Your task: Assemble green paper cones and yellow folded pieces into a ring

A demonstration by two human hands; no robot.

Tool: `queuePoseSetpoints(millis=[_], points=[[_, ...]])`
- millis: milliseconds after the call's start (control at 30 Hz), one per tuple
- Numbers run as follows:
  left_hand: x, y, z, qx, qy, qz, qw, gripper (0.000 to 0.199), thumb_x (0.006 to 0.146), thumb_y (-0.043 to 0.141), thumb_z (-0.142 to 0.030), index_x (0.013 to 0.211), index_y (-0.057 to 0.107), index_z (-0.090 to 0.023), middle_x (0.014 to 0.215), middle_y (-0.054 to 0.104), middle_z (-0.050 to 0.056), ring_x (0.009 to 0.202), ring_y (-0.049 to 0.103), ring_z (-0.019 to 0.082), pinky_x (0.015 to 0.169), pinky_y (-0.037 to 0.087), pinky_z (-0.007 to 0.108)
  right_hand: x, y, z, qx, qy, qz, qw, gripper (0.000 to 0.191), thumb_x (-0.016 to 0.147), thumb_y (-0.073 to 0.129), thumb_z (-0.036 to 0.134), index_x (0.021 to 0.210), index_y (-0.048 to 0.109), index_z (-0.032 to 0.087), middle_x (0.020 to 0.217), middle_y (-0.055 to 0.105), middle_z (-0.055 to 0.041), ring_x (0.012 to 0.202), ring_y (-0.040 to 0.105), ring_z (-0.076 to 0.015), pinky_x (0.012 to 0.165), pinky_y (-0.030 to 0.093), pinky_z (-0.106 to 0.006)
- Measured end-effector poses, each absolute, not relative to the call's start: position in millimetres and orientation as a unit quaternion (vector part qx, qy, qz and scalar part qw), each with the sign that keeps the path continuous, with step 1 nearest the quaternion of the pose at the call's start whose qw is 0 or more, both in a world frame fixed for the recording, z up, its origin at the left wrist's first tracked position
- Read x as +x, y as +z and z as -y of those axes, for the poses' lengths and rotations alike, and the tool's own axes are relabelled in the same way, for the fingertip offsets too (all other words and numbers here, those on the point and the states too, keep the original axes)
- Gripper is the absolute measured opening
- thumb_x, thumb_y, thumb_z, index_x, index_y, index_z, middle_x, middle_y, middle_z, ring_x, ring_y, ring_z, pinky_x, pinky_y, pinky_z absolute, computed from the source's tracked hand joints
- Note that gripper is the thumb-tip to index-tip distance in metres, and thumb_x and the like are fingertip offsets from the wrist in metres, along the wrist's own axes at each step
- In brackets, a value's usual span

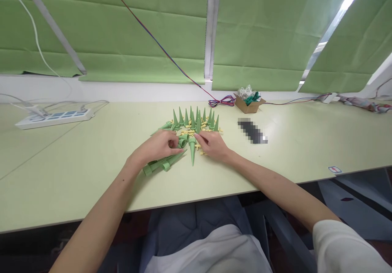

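Several green cones point(186, 118) stand upright in a group on the pale table, with small yellow T-shaped pieces point(198, 147) among and in front of them. My left hand point(162, 144) is over loose green cones point(165, 163) lying on their sides, its fingers curled near their hollow ends; what it grips, if anything, is hidden. Between my hands, one green cone point(192, 152) points toward the table's front edge. My right hand point(212, 144) is closed at the wide end of that cone, thumb and index finger pinched together on something too small to make out.
On the table point(92, 175), a white power strip point(55, 118) lies at the left. A small cardboard box point(249, 106) with plastic and green material stands at the back, beside coiled wires point(222, 101). A pixelated dark object point(252, 131) lies right of my hands.
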State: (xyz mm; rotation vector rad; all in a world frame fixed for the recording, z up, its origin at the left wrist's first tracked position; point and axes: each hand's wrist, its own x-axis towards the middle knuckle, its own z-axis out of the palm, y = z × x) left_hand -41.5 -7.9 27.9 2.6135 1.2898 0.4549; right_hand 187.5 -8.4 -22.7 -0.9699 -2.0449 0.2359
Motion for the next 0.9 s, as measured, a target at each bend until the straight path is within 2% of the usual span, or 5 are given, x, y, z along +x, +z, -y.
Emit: queuePoseSetpoints(millis=[133,433,567,700,900], points=[[-37,29,13,0.893,0.087,-0.426,0.114,0.036,0.077,0.066,-0.046,0.054,0.056,-0.020,0.062,0.060,0.003,0.053,0.044,0.014,0.053,0.031,0.031,189,-22,6,-0.379,0.093,0.803,0.451,0.045,0.103,0.037,0.041,0.065,0.026,0.022,0.055,0.034,0.0036,0.052,0.028,-0.0102,0.055,0.025,-0.028],[-29,33,18,0.880,0.046,-0.461,0.109,0.019,0.072,0.062,-0.031,0.057,0.055,-0.021,0.061,0.060,0.003,0.056,0.047,0.017,0.055,0.030,0.032,200,-19,-3,-0.394,0.078,0.768,0.499,0.045,0.103,0.037,0.043,0.065,0.030,0.021,0.055,0.037,0.0037,0.051,0.031,-0.0098,0.055,0.026,-0.026],[-28,30,18,0.878,0.032,-0.465,0.106,0.020,0.072,0.060,-0.032,0.056,0.058,-0.021,0.062,0.064,0.003,0.057,0.050,0.018,0.056,0.032,0.032,202,-18,-3,-0.405,0.069,0.777,0.476,0.043,0.103,0.039,0.041,0.065,0.032,0.021,0.056,0.036,0.0042,0.051,0.030,-0.0100,0.056,0.025,-0.026],[-27,27,18,0.880,0.037,-0.463,0.103,0.019,0.071,0.059,-0.030,0.055,0.062,-0.021,0.063,0.066,0.003,0.057,0.052,0.019,0.056,0.032,0.032,204,-16,-3,-0.431,0.051,0.795,0.424,0.037,0.100,0.045,0.035,0.066,0.046,0.019,0.060,0.046,0.0025,0.055,0.036,-0.0111,0.059,0.027,-0.026],[-29,31,18,0.882,0.080,-0.449,0.116,0.013,0.068,0.059,-0.025,0.055,0.061,-0.021,0.053,0.056,0.000,0.051,0.042,0.015,0.051,0.028,0.031,212,-13,-11,-0.414,0.037,0.839,0.350,0.026,0.096,0.050,0.022,0.073,0.060,0.017,0.068,0.059,-0.0014,0.062,0.046,-0.0131,0.067,0.030,-0.027]])
